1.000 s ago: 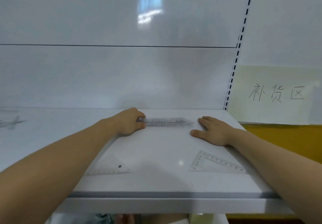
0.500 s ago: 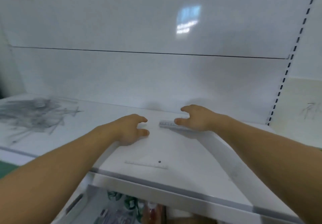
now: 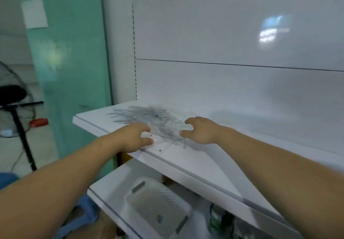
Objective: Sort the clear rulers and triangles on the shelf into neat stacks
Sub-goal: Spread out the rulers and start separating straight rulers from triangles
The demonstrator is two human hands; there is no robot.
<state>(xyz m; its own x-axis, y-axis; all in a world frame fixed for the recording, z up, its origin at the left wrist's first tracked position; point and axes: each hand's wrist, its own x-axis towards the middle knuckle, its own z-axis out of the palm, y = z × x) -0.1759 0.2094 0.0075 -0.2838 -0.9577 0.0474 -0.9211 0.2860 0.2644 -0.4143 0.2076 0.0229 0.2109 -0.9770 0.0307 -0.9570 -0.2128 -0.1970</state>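
1 tangled pile of clear rulers, pieces uncountable, 2 hands, 1 basket

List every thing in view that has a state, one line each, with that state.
Pile of clear rulers and triangles: jumbled, unsorted, lying flat on the shelf.
Left hand: open, fingers curled at the pile's near edge, holding nothing.
Right hand: open, thumb and fingers spread at the pile's right side, holding nothing.
Shelf: bare to the right of the pile.
White basket: on the lower shelf, looks empty.
Standing fan: whether running, cannot tell.
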